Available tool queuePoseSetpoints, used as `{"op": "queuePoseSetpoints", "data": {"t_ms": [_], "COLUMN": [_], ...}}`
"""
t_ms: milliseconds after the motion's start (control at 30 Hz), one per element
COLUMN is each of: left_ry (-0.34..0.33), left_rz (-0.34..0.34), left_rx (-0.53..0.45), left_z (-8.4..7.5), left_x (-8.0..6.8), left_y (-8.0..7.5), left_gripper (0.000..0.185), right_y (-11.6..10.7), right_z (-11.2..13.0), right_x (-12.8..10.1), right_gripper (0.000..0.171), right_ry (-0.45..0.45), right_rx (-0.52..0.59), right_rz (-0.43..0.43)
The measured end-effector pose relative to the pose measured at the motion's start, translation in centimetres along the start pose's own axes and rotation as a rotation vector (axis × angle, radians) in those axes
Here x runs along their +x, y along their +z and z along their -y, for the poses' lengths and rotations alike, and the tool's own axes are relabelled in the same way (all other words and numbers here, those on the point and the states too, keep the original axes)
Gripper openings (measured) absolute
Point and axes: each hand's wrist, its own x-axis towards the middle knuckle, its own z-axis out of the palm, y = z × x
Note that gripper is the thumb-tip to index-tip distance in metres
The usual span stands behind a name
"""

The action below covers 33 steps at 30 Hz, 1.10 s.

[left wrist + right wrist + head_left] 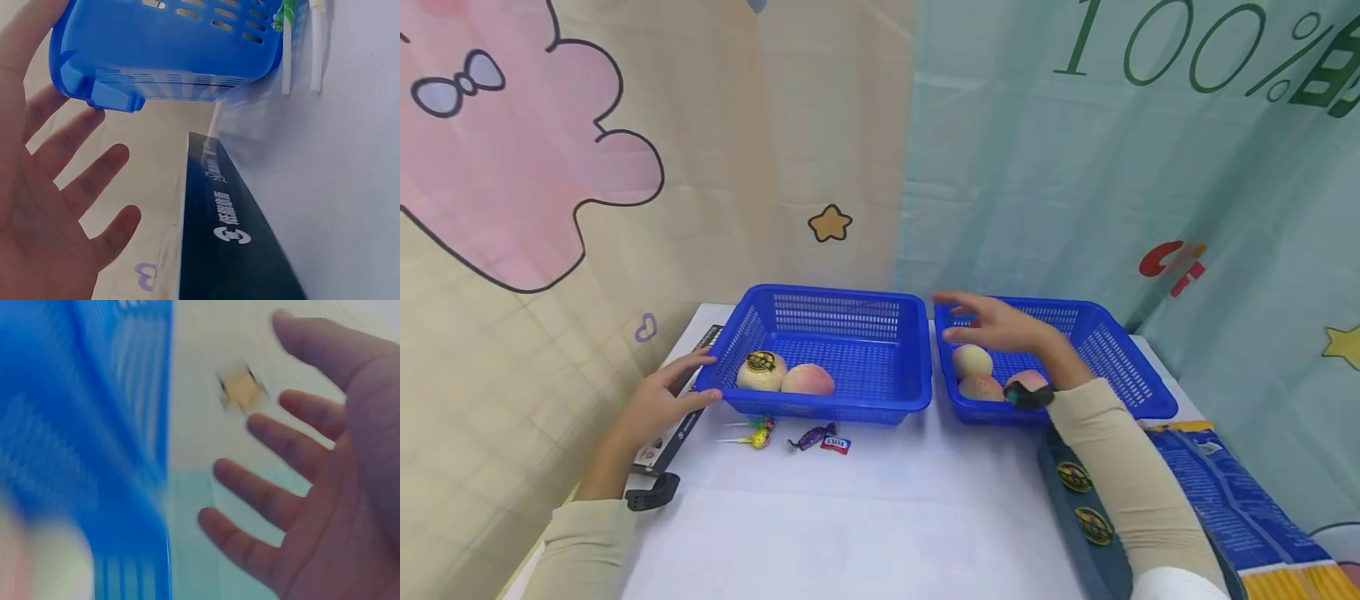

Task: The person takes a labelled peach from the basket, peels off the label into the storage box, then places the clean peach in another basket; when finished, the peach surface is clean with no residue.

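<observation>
White desk point(887, 500), cartoon curtain backdrop. Right hand point(1000, 327), fingers spread, empty, hovers over round pale peach point(972, 361) in right blue plastic basket point(1138, 367); peach directly below. Left hand point(658, 404), fingers apart, touches left blue plastic basket point(835, 333).

wrapped candies point(790, 435) on the white table point(880, 517); blue packet point(1217, 492) at right.

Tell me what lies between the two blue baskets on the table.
Nothing: in the head view only a narrow strip of bare white table separates the left basket from the right basket. The right hand hovers just beside that gap.
</observation>
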Motion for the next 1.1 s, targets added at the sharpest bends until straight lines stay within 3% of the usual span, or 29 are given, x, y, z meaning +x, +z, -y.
{"op": "queuePoseSetpoints", "data": {"t_ms": [133, 267, 400, 533, 733, 967, 1100], "left_ry": [0.010, 0.022, 0.029, 0.051, 0.063, 0.046, 0.040], "left_rz": [-0.024, -0.039, -0.044, -0.063, -0.088, -0.090, -0.087], "left_rx": [-0.059, -0.087, -0.130, -0.155, -0.149, -0.178, -0.202], "left_z": [0.2, 0.3, 0.4, 0.4, 0.4, 0.4, 0.4], "left_x": [-0.2, -0.3, -0.5, -0.8, -0.9, -1.0, -1.1], "left_y": [0.5, 0.8, 1.2, 1.5, 1.7, 1.7, 1.7], "left_gripper": [0.064, 0.061, 0.060, 0.058, 0.056, 0.056, 0.057], "right_y": [3.3, 6.5, 9.7, 12.0, 12.9, 12.2, 12.6], "right_z": [3.0, 5.3, 7.2, 8.8, 8.9, 7.7, 7.5], "right_x": [7.3, 12.5, 15.1, 16.0, 16.3, 17.1, 17.8], "right_gripper": [0.068, 0.066, 0.059, 0.049, 0.043, 0.060, 0.074], "right_ry": [-0.038, -0.097, -0.171, -0.202, -0.159, 0.054, 0.112], "right_rx": [-0.102, -0.167, -0.158, -0.200, -0.324, -0.335, -0.342], "right_rz": [0.181, 0.298, 0.446, 0.563, 0.557, 0.442, 0.424]}}
